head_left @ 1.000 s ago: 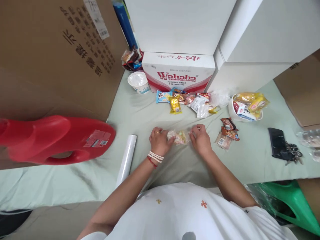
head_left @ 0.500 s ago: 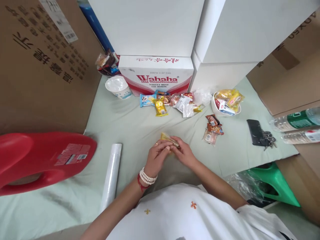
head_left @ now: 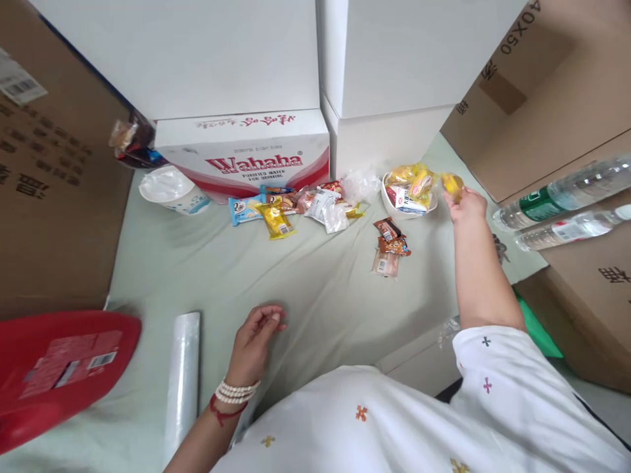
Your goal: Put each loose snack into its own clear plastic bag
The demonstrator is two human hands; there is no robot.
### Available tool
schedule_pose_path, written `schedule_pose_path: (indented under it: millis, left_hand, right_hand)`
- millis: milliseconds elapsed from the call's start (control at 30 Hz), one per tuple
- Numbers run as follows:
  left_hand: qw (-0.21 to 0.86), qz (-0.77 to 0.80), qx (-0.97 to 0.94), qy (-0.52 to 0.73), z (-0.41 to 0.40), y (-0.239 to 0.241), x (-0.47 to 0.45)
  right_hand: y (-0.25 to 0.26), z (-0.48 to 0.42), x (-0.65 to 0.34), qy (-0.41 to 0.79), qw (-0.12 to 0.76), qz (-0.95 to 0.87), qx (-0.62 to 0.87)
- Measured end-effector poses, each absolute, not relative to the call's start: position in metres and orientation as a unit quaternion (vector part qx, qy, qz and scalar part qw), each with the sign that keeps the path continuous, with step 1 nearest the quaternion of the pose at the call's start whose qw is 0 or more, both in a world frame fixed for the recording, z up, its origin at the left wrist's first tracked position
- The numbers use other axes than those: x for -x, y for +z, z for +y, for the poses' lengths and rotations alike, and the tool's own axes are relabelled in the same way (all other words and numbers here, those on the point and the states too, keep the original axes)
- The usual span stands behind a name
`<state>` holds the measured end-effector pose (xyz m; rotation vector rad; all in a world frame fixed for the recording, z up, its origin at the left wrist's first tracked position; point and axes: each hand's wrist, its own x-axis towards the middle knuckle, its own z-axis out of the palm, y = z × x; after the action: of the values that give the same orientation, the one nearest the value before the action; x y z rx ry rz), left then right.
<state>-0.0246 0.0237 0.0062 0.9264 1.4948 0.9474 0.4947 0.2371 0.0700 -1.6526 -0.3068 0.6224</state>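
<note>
My right hand [head_left: 466, 205] is stretched out to the right of a white bowl [head_left: 393, 209]. Its fingers pinch a yellow-wrapped snack [head_left: 451, 184], slightly blurred, close to the bowl's rim. Inside the bowl lie yellow packets [head_left: 420, 179] and a red-and-white packet [head_left: 408, 200]. My left hand [head_left: 257, 336], with beaded bracelets at the wrist, hovers over the cloth near my body. Its fingers are curled together with the thumb against them, and nothing shows in them. In front of the bowl are brown snack packets [head_left: 393, 246] and a pale clear-wrapped one [head_left: 385, 264].
Mixed snack packets [head_left: 279, 220] lie before a Wahaha carton [head_left: 256, 157]. A lined paper tub [head_left: 172, 190] stands left of them. Nearer me are a plastic roll [head_left: 182, 387] and a red jug [head_left: 69, 368]. Water bottles [head_left: 566, 197] and keys [head_left: 499, 246] are at the right.
Both hands were together in front of me on a yellow packet. My right hand has moved away to the right, carrying it beside the bowl. The view has shifted rightward.
</note>
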Motion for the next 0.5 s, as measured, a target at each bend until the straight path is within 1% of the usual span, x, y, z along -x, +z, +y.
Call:
schedule_pose_path:
  millis: [100, 200, 367, 500]
  left_hand:
    - [0.513, 0.645, -0.407, 0.394, 0.021, 0.0, 0.025]
    - [0.493, 0.655, -0.421, 0.388, 0.02, -0.005, 0.029]
    - [0.459, 0.663, -0.468, 0.361, 0.021, -0.013, 0.033]
    - [0.403, 0.678, -0.516, 0.335, 0.024, -0.02, 0.03]
  right_hand:
    - [0.059, 0.259, -0.489, 0.32, 0.586, -0.155, 0.728]
    - [0.048, 0.26, -0.486, 0.333, 0.544, -0.174, 0.75]
    - [0.036, 0.256, -0.486, 0.286, 0.492, -0.238, 0.787]
    - [0.032, 0.26, -0.489, 0.238, 0.416, -0.319, 0.818]
